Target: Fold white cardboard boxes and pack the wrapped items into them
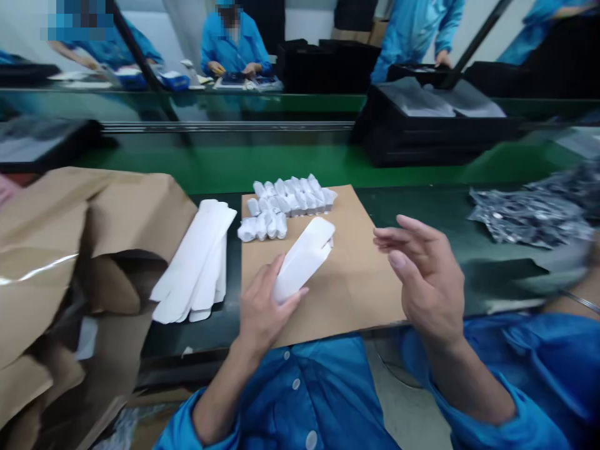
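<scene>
My left hand grips a long white flat paper piece by its near end, holding it slanted above a brown cardboard sheet. My right hand hovers open to the right of it, fingers spread and pointing left, holding nothing. Several small folded white pieces lie in rows at the far end of the cardboard. A stack of flat white paper pieces lies on the dark table left of the cardboard.
An open brown cardboard box stands at the left. Silver foil packets are heaped at the right. Black trays sit on the green conveyor belt. People in blue coats work beyond it.
</scene>
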### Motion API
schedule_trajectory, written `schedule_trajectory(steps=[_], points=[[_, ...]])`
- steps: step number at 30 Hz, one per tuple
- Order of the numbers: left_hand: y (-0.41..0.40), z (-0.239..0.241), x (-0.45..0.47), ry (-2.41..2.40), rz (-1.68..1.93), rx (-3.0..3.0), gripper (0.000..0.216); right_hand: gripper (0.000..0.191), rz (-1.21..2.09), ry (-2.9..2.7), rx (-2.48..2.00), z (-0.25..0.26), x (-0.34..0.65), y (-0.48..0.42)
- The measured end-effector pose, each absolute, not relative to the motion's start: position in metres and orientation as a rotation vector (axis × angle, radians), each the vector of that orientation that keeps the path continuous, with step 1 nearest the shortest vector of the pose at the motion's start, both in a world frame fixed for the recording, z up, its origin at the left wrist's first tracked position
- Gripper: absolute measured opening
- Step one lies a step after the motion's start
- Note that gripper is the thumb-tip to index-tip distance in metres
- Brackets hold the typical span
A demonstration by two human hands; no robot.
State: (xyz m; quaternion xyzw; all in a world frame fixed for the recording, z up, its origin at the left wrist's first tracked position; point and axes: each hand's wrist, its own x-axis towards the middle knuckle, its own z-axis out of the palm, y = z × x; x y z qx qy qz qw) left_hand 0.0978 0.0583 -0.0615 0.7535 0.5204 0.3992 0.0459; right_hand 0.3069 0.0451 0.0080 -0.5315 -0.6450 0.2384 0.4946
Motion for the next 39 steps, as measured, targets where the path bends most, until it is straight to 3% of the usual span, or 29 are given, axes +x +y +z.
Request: schedule_trajectory(steps=[3,6,9,11,14,17,20,22,24,26,28,33,36,39], points=[[0.058,-0.056,0.127,1.513,1.203,2.339,0.068,0.058,0.956,-1.476,-1.222,-0.019,0.291,0.049],[0.071,-0.048,0.115,1.323,1.061,2.494,0.081,0.055,0.973,-1.332,-1.344,-0.035,0.308,0.069],[0.094,-0.039,0.052,1.968,1.039,2.221,0.079,0.056,0.882,-1.237,-1.557,-0.034,0.372,0.097],[0.107,-0.036,0.004,2.344,0.708,1.958,0.071,0.043,0.926,-1.311,-1.669,-0.031,0.421,0.112],[0.115,-0.039,-0.035,2.386,0.599,1.871,0.059,0.032,0.606,-1.600,-1.901,-0.027,0.466,0.122],[0.115,-0.047,-0.038,2.406,0.660,1.825,0.056,0.038,0.201,-1.594,-1.969,-0.026,0.460,0.119],[0.116,-0.053,-0.039,2.422,0.770,1.744,0.059,0.042,0.098,-1.622,-1.785,-0.028,0.408,0.104],[0.114,-0.054,-0.042,2.395,0.853,1.712,0.062,0.037,0.259,-1.728,-1.613,-0.030,0.357,0.090],[0.106,-0.053,-0.036,2.344,0.972,1.706,0.067,0.038,0.680,-1.782,-1.424,-0.033,0.303,0.077],[0.093,-0.053,-0.016,2.262,1.149,1.745,0.074,0.053,1.199,-1.656,-1.205,-0.037,0.253,0.072],[0.074,-0.055,0.016,2.126,1.328,1.821,0.083,0.066,1.442,-1.467,-1.009,-0.040,0.217,0.075],[0.040,-0.053,0.066,1.536,1.497,1.703,0.093,0.040,1.481,-1.446,-0.867,-0.031,0.225,0.099],[0.049,-0.041,0.052,1.358,1.405,1.400,0.067,0.027,1.646,-1.965,-0.814,-0.013,0.263,0.102],[0.065,-0.035,0.041,1.288,1.248,1.244,0.037,0.029,1.235,-2.281,-1.037,-0.003,0.278,0.089]])
